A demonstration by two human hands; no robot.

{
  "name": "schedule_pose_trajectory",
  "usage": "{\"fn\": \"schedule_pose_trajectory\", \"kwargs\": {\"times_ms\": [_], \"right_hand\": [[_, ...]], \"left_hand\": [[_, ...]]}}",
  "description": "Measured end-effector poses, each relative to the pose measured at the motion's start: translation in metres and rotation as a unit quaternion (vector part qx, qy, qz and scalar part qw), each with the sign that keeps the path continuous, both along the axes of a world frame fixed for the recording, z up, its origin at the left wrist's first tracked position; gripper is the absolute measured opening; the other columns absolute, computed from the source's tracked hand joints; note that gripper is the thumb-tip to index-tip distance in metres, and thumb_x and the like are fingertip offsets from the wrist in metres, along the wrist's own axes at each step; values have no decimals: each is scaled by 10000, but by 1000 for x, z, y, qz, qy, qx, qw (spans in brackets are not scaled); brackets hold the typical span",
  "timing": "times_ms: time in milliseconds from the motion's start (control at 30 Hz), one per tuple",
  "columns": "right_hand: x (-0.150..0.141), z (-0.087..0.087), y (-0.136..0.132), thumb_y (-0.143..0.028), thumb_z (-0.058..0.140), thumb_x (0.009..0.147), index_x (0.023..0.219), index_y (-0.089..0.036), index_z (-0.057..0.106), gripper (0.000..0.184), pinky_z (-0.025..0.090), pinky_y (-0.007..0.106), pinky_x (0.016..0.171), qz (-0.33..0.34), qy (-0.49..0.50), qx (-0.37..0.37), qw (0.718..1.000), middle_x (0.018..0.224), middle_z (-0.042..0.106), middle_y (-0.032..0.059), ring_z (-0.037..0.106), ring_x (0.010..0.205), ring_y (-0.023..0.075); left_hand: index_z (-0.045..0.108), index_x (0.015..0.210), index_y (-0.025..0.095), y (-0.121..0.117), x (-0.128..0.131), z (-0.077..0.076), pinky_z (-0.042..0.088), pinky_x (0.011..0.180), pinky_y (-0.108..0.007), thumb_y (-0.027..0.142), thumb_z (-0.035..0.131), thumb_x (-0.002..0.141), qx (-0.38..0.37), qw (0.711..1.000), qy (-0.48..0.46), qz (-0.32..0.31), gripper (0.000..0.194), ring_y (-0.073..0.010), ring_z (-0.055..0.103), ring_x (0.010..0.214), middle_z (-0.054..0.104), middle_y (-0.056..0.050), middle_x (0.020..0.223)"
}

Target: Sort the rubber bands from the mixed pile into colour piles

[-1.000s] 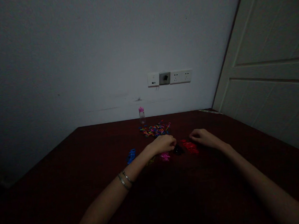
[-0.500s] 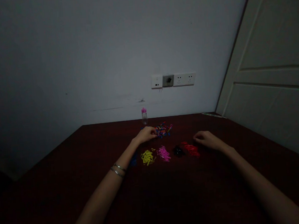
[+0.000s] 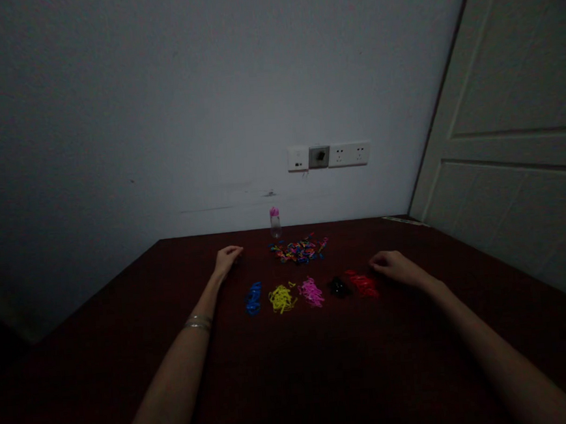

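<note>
My left hand is above the table's left half, fingers bent together in a pinch; anything between them is too small to make out. To its right lies a mixed heap of small multicoloured strip-like pieces. Nearer to me is a row of single-colour piles: blue, yellow, pink, black and red. My right hand rests just right of the red pile with its fingers curled together. Whether it holds a piece is hidden.
A clear bottle with a pink top stands behind the mixed heap, close to the wall. Sockets are set in that wall. The dark red table reaches to it, and a pale door is on the right.
My left hand has moved left, away from the mixed heap, uncovering the heap's left side and the blue pile. My right hand has stayed by the red pile.
</note>
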State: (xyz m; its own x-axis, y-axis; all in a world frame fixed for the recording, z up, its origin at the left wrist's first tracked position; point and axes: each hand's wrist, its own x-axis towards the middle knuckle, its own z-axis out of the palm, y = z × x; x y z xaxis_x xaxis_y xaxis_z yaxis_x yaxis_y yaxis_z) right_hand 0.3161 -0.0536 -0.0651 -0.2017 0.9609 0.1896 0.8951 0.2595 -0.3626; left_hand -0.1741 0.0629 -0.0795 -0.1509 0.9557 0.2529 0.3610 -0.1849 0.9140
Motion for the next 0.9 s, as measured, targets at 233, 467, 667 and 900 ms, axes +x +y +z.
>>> {"fn": "schedule_pose_trajectory", "kwargs": {"times_ms": [233,467,667,900], "right_hand": [[-9,2,-2,-354,446,808,931,-150,676,331,441,294,806,17,0,17,1000,983,667,98,610,890,208],[-36,3,-4,-354,454,815,1006,-171,659,334,431,312,858,31,37,63,997,1050,650,90,593,960,208],[-56,4,11,-340,470,815,1003,-175,661,315,430,318,860,45,7,63,997,1042,656,82,585,974,211],[-83,11,36,-294,487,808,981,-193,668,270,421,276,832,47,-39,35,998,1034,662,70,593,959,192]], "left_hand": [[657,697,107,4,2,-5,329,430,-204,495,685,532,15,998,-58,5,423,-95,465,458,578,-18,521],[639,662,108,1,3,-4,315,422,-198,463,680,552,12,998,-55,5,373,-85,448,440,550,0,490],[626,637,117,-3,7,0,292,418,-199,440,670,559,0,999,-41,-14,334,-76,418,422,518,20,469],[650,672,121,-1,5,-2,304,438,-210,453,656,551,-3,1000,-20,-12,354,-88,428,434,531,16,480]]}}
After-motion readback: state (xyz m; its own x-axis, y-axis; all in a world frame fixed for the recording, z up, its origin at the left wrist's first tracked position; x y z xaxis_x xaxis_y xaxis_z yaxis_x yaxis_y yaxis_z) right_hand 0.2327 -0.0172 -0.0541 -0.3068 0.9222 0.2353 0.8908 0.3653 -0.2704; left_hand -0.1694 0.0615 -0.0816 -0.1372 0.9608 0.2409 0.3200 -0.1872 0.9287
